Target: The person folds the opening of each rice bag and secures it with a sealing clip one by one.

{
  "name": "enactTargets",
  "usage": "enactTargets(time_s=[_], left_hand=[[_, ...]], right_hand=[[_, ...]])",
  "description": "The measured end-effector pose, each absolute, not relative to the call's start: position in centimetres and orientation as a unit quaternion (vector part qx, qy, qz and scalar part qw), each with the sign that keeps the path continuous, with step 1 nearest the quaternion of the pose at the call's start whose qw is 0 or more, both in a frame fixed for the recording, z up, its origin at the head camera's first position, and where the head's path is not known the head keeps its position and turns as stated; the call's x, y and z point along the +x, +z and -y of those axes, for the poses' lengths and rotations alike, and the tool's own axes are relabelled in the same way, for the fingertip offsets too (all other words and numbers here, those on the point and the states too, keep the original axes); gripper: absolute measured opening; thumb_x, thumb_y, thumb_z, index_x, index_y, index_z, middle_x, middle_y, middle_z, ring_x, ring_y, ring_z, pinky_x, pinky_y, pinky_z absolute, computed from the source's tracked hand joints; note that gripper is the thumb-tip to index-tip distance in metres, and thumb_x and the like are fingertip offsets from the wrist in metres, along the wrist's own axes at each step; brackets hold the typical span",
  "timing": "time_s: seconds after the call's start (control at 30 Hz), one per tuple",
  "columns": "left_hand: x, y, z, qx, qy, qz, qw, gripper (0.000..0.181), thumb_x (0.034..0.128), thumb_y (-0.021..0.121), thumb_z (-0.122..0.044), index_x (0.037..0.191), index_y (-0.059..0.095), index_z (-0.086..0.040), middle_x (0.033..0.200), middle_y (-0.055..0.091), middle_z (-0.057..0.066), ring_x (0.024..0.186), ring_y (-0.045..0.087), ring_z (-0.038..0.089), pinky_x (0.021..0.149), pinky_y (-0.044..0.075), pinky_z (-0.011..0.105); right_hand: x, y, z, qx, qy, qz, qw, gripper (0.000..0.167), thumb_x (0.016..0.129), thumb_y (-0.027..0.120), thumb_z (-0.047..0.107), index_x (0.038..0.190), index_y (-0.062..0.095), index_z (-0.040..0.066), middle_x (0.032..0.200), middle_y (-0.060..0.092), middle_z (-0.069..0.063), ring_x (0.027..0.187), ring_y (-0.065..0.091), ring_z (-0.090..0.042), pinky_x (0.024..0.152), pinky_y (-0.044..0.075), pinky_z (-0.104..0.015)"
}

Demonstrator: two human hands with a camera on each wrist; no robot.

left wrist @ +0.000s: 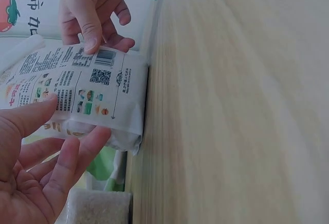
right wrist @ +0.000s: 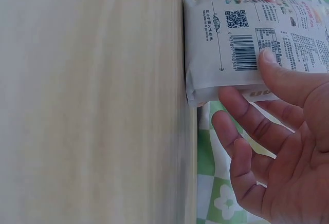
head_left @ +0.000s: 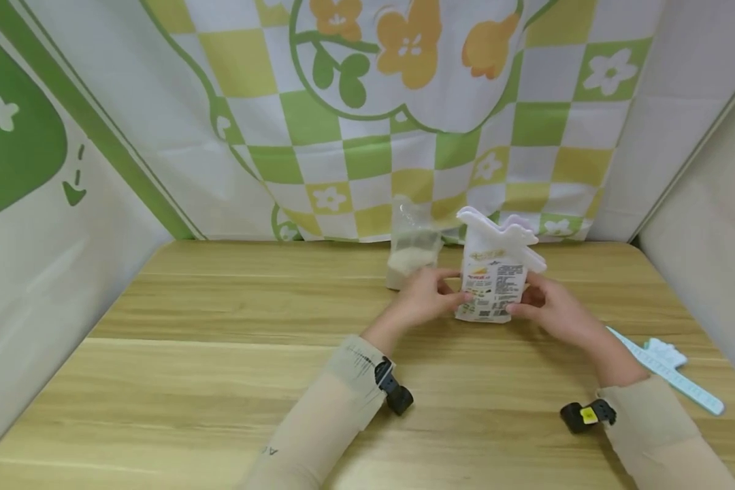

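Head view: soft white packet with printed panels [head_left: 490,292] stands upright on the pale wood-grain bench [head_left: 220,395], toward the far edge, between both hands
Left hand [head_left: 427,296]: half curled, thumb on the printed face, fingers round the side; grips the packet
Right hand [head_left: 557,309]: thumb near the barcode, forefinger behind, pinching the packet; other fingers loose
Lavender top: pale lavender, wavy, clip-like piece [head_left: 502,235] slants across the packet's top; how firmly it bites, cannot tell; a knock could work it loose
Soft walls: a harder squeeze from both sides would probably push the contents up against that top
Thumb-and-finger hold: lifting one side first would likely tip or twist the packet
Clear neighbour: slack-topped transparent bag of pale filling [head_left: 412,262] stands close behind the left hand; a leftward knuckle swing might topple it, closure unclear
Right flank: long light-blue strip [head_left: 692,390] lies by the right forearm; a dragging sleeve could shift it
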State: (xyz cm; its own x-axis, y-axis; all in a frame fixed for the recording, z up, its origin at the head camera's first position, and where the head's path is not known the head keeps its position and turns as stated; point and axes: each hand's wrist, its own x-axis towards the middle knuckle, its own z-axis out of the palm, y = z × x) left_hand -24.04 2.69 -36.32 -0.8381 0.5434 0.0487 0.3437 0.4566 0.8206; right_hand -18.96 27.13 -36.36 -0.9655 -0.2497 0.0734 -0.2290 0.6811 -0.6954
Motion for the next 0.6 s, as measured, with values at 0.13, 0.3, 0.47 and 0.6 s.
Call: enactTargets(time_s=[0.13, 0.3, 0.47, 0.6], left_hand=[[-24.4, -36.4, -3.4, 0.247, 0.445, -0.854, 0.106, 0.049, 0.0919, 0.072, -0.029, 0.136, 0.061, -0.011, 0.083, 0.074, 0.008, 0.069, 0.069, 0.018, 0.056, 0.052, 0.022], [-24.8, -36.6, -4.1, 0.235, 0.438, -0.864, 0.085, 0.050, 0.0926, 0.071, -0.031, 0.137, 0.060, -0.013, 0.086, 0.073, 0.007, 0.065, 0.064, 0.011, 0.056, 0.053, 0.023], [-25.0, -36.7, -4.7, 0.204, 0.441, -0.870, 0.087, 0.051, 0.0922, 0.071, -0.033, 0.139, 0.059, -0.016, 0.088, 0.074, 0.006, 0.064, 0.064, 0.011, 0.057, 0.052, 0.024], [-25.2, -36.8, -5.3, 0.189, 0.436, -0.876, 0.081, 0.051, 0.0917, 0.072, -0.034, 0.138, 0.059, -0.019, 0.087, 0.074, 0.005, 0.064, 0.063, 0.011, 0.056, 0.050, 0.024]], right_hand=[[-19.6, -36.4, -27.6, -0.133, -0.381, -0.915, 0.013, 0.054, 0.095, 0.067, 0.014, 0.139, 0.045, -0.007, 0.094, 0.069, -0.016, 0.078, 0.057, -0.011, 0.065, 0.046, -0.024], [-20.3, -36.4, -28.0, -0.120, -0.379, -0.917, 0.021, 0.054, 0.096, 0.066, 0.015, 0.140, 0.044, -0.008, 0.094, 0.068, -0.017, 0.077, 0.056, -0.014, 0.061, 0.046, -0.025], [-20.6, -36.4, -28.3, -0.105, -0.377, -0.920, 0.026, 0.055, 0.097, 0.065, 0.019, 0.140, 0.044, -0.007, 0.096, 0.067, -0.018, 0.079, 0.057, -0.016, 0.062, 0.047, -0.027], [-20.8, -36.4, -28.5, -0.095, -0.369, -0.924, 0.023, 0.055, 0.098, 0.064, 0.021, 0.141, 0.044, -0.005, 0.098, 0.065, -0.018, 0.083, 0.056, -0.020, 0.067, 0.047, -0.029]])
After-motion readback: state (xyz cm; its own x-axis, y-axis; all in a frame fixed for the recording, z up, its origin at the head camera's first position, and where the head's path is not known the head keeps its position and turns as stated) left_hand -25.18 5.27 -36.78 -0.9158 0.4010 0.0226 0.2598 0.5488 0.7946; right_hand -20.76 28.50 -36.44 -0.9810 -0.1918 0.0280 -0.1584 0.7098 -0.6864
